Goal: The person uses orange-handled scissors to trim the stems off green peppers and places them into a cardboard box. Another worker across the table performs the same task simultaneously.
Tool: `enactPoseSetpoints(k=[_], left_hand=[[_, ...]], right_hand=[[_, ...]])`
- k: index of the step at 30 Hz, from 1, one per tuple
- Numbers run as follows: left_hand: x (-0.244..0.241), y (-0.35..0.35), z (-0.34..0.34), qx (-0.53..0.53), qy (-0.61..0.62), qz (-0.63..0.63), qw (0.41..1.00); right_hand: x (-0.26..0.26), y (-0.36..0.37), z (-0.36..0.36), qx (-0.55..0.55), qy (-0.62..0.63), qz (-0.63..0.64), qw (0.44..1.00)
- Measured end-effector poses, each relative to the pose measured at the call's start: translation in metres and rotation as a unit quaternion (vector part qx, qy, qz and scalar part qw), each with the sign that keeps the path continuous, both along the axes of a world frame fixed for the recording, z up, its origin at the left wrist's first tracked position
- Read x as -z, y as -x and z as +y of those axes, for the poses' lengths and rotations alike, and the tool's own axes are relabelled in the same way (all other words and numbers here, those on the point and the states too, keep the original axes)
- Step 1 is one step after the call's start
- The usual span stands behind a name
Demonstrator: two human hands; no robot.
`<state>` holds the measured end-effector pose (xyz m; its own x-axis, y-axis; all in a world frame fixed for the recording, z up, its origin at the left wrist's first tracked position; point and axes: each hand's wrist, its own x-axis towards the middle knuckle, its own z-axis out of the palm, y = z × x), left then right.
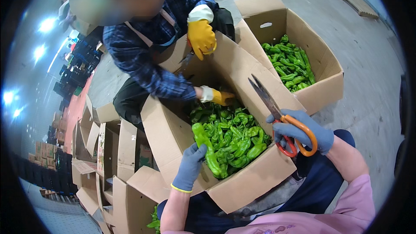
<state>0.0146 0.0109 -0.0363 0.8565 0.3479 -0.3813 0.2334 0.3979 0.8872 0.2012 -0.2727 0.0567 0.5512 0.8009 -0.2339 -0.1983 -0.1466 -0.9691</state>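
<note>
My left hand (pixel 189 165), in a grey-blue glove, grips a long green pepper (pixel 208 151) over the near left part of a large cardboard box (pixel 253 180). Many green peppers (pixel 239 136) lie inside that box. Beyond its near right edge, my right hand (pixel 302 128), gloved alike, holds scissors (pixel 267 99) with one orange and one red handle loop. Their long, stained blades point up and away, slightly parted. Whether the blades touch anything cannot be told, but nothing shows between them.
Across the box a co-worker in yellow gloves reaches in with one hand (pixel 224 97) and holds scissors (pixel 187 60) in the other. A second box (pixel 320 87) of green peppers stands at the right. Several cardboard boxes (pixel 126 149) stand at the left; a wooden pallet (pixel 351 0) lies far right.
</note>
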Motion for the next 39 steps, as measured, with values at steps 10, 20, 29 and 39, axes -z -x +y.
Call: enactPoseSetpoints(k=[10, 20, 29, 39], left_hand=[[-0.013, 0.008, -0.026, 0.052, -0.076, -0.026, 0.995], [-0.012, 0.008, -0.048, 0.169, 0.128, 0.056, 0.976], [0.0, 0.011, -0.065, 0.233, 0.425, -0.01, 0.874], [-0.022, 0.015, -0.039, 0.097, 0.173, 0.004, 0.98]], right_hand=[[0.015, 0.014, 0.019, -0.078, 0.119, -0.201, 0.969], [0.034, 0.02, 0.04, -0.105, 0.066, -0.183, 0.975], [0.038, 0.031, 0.066, -0.168, 0.01, -0.051, 0.984], [0.029, 0.007, 0.052, -0.008, 0.053, -0.027, 0.998]])
